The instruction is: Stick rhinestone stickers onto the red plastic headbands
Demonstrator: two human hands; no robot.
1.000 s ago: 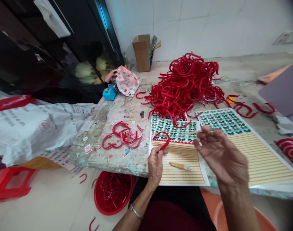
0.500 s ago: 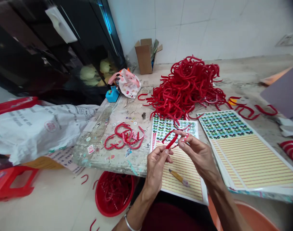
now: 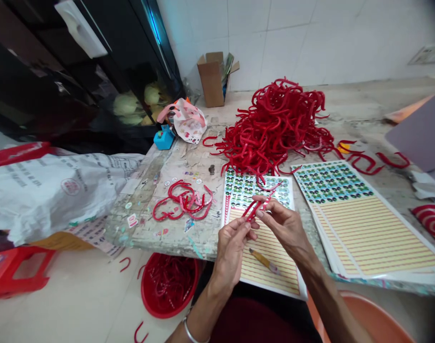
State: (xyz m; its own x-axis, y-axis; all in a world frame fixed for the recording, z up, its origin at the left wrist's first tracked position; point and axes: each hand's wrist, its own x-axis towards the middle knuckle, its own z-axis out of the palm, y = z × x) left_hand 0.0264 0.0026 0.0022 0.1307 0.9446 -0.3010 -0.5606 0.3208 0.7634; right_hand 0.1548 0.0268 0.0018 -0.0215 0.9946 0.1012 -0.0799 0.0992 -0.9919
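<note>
Between my hands is a curved red strip (image 3: 251,209), held over a printed sticker sheet (image 3: 274,267). My left hand (image 3: 233,240) pinches its lower end, and my right hand (image 3: 280,221) has its fingertips closed at the upper part, with a thin patterned strip against it. A knife-like tool with a yellow handle (image 3: 262,259) lies on the sheet below my hands. Behind the sheet rises a big heap of red curved strips (image 3: 278,124). A small group of curved strips (image 3: 183,202) lies to the left on the table.
A second stack of sticker sheets (image 3: 374,228) lies at the right. Below the table edge stands a red bucket (image 3: 146,297) of strips. A cardboard box (image 3: 210,83), a blue holder (image 3: 163,138) and a pink-white bag (image 3: 191,124) stand at the back.
My right hand has moved slightly left, closer to my left hand, and the patterned strip now lies along the red strip. The view has shifted slightly.
</note>
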